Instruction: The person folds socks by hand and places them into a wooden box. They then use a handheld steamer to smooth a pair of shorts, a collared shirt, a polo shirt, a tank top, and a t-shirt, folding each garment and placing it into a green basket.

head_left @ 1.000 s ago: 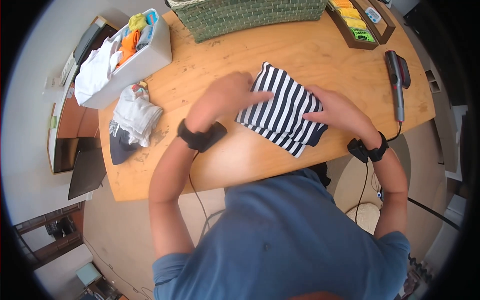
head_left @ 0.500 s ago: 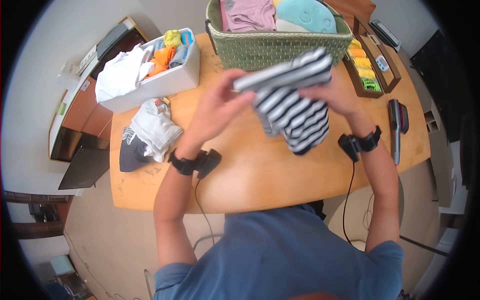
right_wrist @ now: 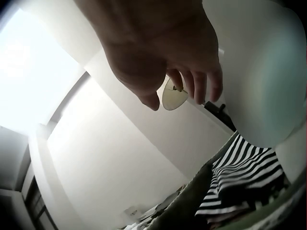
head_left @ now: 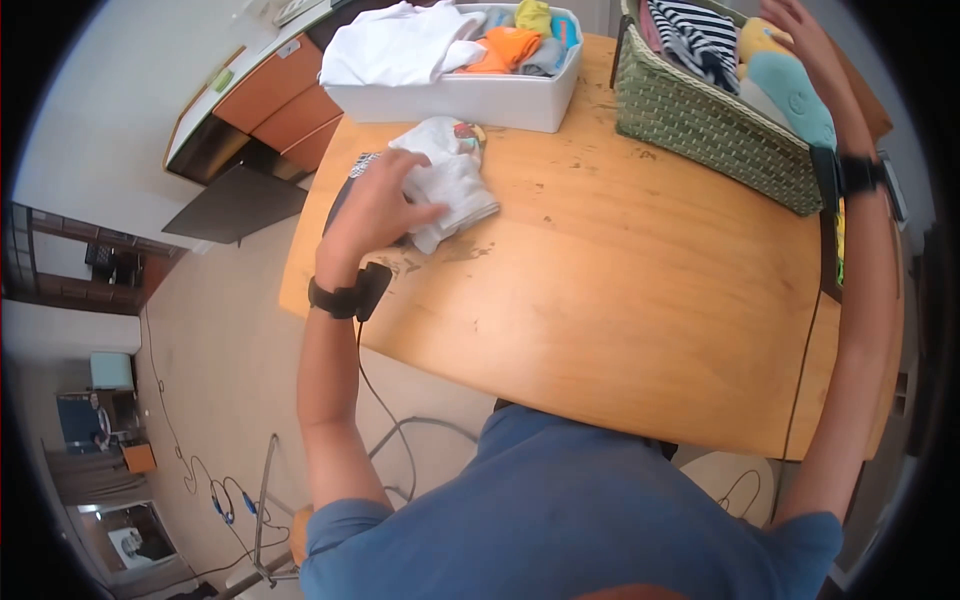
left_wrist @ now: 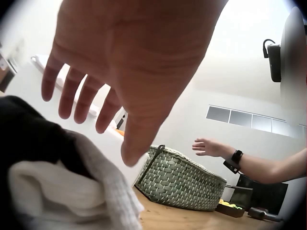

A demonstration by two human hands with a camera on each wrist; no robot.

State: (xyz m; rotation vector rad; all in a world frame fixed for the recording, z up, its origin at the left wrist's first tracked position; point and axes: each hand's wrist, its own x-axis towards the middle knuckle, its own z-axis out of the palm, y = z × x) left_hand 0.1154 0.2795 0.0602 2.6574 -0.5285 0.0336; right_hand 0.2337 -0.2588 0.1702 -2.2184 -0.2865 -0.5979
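Note:
My left hand (head_left: 375, 205) reaches over a folded light grey garment (head_left: 460, 185) at the left of the table, its fingers spread. In the left wrist view the fingers hang straight above this white cloth (left_wrist: 53, 187) and a dark garment (left_wrist: 29, 139) by it. My right hand (head_left: 805, 50) is raised over the right end of the green woven basket (head_left: 710, 150), its fingers extended and holding nothing. Inside the basket lies the black-and-white striped garment (head_left: 695, 40), which also shows below the hand in the right wrist view. Beside it is a teal and yellow plush item (head_left: 790, 95).
A white bin (head_left: 450, 108) at the back left holds a white cloth (head_left: 395, 45), an orange cloth (head_left: 505, 50) and other clothes. A box with yellow and green items is partly hidden behind my right forearm. A cable runs from each wrist camera.
The striped garment was lifted off the table and now lies in the basket, out of my hands. My left hand has moved left to the grey garment. The head view has turned left.

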